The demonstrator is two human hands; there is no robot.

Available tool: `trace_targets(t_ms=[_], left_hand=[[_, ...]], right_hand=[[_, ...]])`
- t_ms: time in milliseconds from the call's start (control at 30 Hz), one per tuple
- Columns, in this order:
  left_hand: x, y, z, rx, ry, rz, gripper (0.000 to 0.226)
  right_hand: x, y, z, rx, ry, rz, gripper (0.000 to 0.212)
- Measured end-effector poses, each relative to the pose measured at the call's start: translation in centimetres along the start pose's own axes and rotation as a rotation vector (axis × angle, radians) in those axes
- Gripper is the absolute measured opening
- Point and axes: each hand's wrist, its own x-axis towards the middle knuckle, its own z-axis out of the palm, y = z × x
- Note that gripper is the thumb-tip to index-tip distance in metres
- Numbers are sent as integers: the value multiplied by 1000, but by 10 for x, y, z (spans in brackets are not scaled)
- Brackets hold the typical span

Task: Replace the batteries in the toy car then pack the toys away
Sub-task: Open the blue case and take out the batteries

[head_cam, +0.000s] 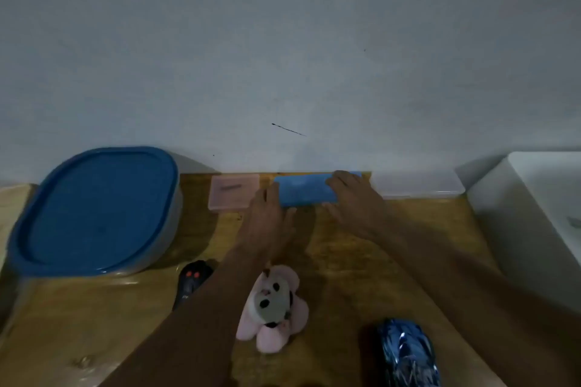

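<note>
Carefully, we steady the blue case (303, 190) (batteries, probably) with left hand (267, 217) and right hand (352, 198), fingers clamped on its ends, lifting level.

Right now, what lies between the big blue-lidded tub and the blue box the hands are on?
In the head view, a small pink case sits between the blue-lidded tub and the blue box, beside the left hand.

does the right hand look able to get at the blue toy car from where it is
Probably yes. The right hand rests on the blue case by the wall, while the blue toy car sits nearer the person beneath that forearm, with bare table between them.
</note>
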Motion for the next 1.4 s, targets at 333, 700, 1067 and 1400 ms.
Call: trace_targets(t_ms=[333,700,1067,1400], left_hand=[[18,2,17,-104,71,-38,57],[27,3,32,-150,184,-241,51],[28,-3,42,-178,251,-316,41],[30,-4,41,-205,252,-305,42]], right_hand=[[9,12,9,-99,46,-82,51],[16,11,4,-339,50,-136,51],[26,-2,3,-716,-62,-252,56],[28,2,-14,-703,-174,-375,47]])
